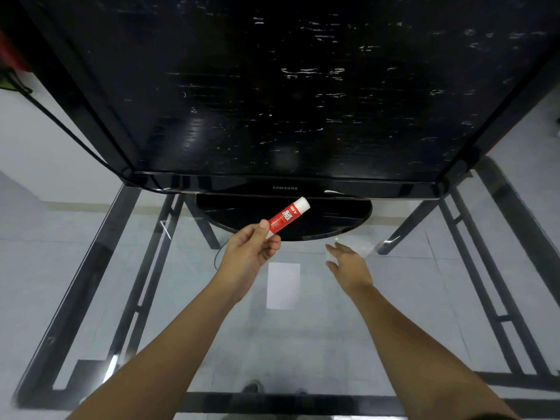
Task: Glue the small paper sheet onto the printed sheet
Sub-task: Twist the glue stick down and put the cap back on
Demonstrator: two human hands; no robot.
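Observation:
My left hand (251,248) holds a red glue stick (286,218) by its lower end, white cap pointing up and right, above the glass table. A small white paper sheet (283,285) lies flat on the glass between my two hands. My right hand (348,263) hovers to the right of the sheet, fingers spread and blurred, with nothing clearly in it. A faint pale, see-through patch (362,245) lies on the glass just beyond its fingers; I cannot tell what it is. No printed sheet is recognisable.
A large black TV (272,86) on an oval black stand (333,216) fills the far half of the glass table (181,298). A black metal table frame (127,268) shows beneath the glass. A thin cable (216,262) loops near my left wrist.

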